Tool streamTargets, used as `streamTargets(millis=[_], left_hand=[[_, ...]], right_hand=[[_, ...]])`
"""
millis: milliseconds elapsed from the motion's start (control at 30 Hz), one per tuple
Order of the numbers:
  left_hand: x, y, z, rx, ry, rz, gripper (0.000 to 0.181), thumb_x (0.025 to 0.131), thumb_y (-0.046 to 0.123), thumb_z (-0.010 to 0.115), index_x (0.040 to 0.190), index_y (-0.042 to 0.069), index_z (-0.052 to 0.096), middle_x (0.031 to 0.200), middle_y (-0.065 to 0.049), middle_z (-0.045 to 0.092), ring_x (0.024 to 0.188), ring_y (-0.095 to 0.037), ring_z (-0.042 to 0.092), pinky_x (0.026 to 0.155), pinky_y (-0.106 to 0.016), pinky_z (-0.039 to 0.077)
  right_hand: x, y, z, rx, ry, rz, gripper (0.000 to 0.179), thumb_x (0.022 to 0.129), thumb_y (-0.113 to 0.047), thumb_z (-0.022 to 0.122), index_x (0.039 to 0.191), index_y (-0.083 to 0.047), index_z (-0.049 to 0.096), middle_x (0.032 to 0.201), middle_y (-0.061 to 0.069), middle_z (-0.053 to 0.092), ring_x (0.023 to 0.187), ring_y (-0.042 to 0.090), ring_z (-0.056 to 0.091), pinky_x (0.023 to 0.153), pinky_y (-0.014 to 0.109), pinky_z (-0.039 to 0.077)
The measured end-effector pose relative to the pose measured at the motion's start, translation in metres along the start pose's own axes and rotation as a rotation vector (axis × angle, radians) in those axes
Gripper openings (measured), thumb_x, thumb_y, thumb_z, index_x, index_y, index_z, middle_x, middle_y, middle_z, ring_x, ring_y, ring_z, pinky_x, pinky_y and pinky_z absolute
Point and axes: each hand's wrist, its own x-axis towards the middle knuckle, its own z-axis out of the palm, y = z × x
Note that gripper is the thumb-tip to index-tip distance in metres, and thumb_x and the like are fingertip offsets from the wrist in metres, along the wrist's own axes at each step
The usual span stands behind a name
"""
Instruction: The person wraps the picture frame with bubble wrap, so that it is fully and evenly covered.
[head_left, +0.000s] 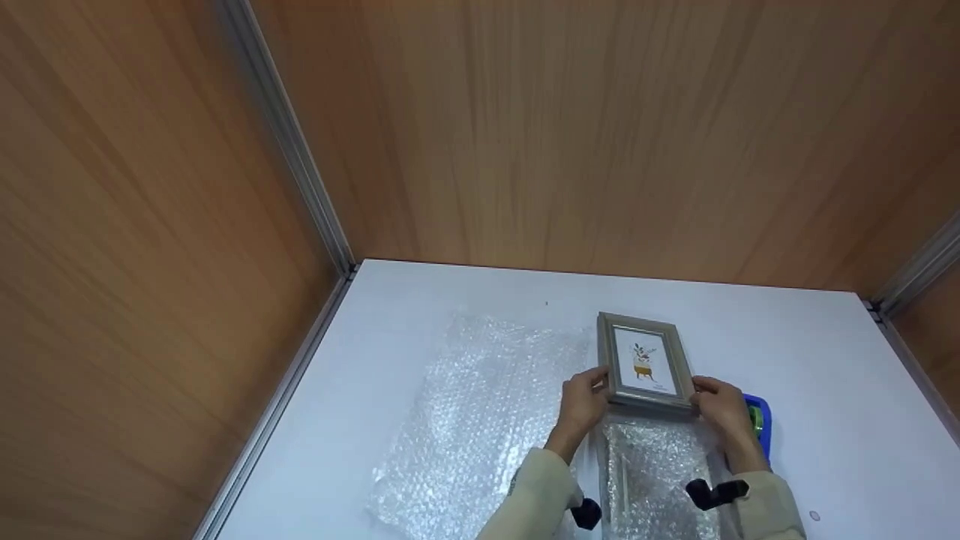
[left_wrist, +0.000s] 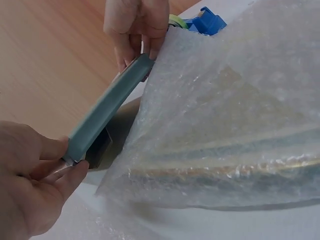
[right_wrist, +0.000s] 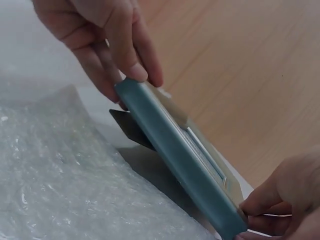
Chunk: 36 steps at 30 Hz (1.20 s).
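In the head view a grey-brown picture frame (head_left: 645, 363), with a print of a plant in a yellow pot, tilts face up between both hands. My left hand (head_left: 581, 406) pinches its near left corner between thumb and fingers. At the near right corner my right hand (head_left: 720, 409) grips the rim. A dark flap (right_wrist: 131, 129) sticks out from the frame's back in the right wrist view. Just nearer than the frame, a bubble-wrapped bundle (head_left: 664, 469) lies beneath my forearms; through its film in the left wrist view, straight frame-like edges show.
A loose sheet of bubble wrap (head_left: 472, 412) is spread on the white table (head_left: 409, 300) to the left. Beside my right hand sits a blue tape dispenser (head_left: 763, 420) with a green roll, partly hidden. Wooden panels (head_left: 585, 135) wall the table's back and sides.
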Motion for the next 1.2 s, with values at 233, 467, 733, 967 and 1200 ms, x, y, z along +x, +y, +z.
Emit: streamTargets(millis=[233, 467, 733, 967, 1200], left_hand=[[0.000, 0.002, -0.005, -0.038, 0.011, -0.022, 0.041, 0.082, 0.006, 0.064, 0.123, 0.007, 0.058, 0.115, -0.004, 0.064, 0.097, -0.011, 0.064, 0.076, -0.016, 0.050], [-0.003, 0.002, -0.013, -0.093, 0.032, 0.001, 0.041, 0.082, 0.003, 0.063, 0.123, 0.005, 0.058, 0.114, -0.005, 0.065, 0.097, -0.011, 0.064, 0.076, -0.015, 0.049], [-0.007, 0.001, -0.030, -0.117, 0.037, 0.018, 0.042, 0.083, 0.008, 0.063, 0.124, 0.008, 0.057, 0.117, -0.002, 0.063, 0.102, -0.010, 0.062, 0.080, -0.014, 0.048], [-0.011, 0.002, -0.042, -0.140, 0.043, 0.052, 0.042, 0.083, 0.005, 0.062, 0.125, 0.009, 0.056, 0.119, -0.002, 0.062, 0.102, -0.010, 0.061, 0.078, -0.013, 0.048], [-0.019, 0.007, -0.052, -0.159, 0.046, 0.085, 0.041, 0.084, 0.006, 0.062, 0.125, 0.010, 0.057, 0.121, -0.002, 0.061, 0.104, -0.010, 0.060, 0.080, -0.014, 0.048]], right_hand=[[-0.006, -0.002, 0.003, 0.085, 0.013, -0.014, 0.051, 0.092, -0.008, 0.044, 0.139, 0.005, 0.031, 0.138, 0.029, 0.036, 0.118, 0.036, 0.044, 0.094, 0.046, 0.041], [-0.007, -0.008, 0.008, 0.099, 0.032, -0.042, 0.050, 0.093, -0.010, 0.042, 0.141, 0.001, 0.032, 0.140, 0.024, 0.036, 0.119, 0.034, 0.044, 0.092, 0.041, 0.044], [-0.014, -0.019, 0.018, 0.105, 0.048, -0.122, 0.047, 0.095, -0.011, 0.042, 0.140, 0.000, 0.034, 0.139, 0.023, 0.038, 0.122, 0.035, 0.043, 0.096, 0.045, 0.042], [-0.018, -0.027, 0.026, 0.151, 0.070, -0.184, 0.045, 0.095, -0.008, 0.042, 0.139, 0.002, 0.036, 0.137, 0.023, 0.041, 0.122, 0.034, 0.044, 0.093, 0.042, 0.043], [-0.032, -0.036, 0.030, 0.149, 0.113, -0.186, 0.045, 0.096, -0.010, 0.042, 0.140, -0.002, 0.036, 0.137, 0.023, 0.042, 0.122, 0.036, 0.044, 0.097, 0.047, 0.040]])
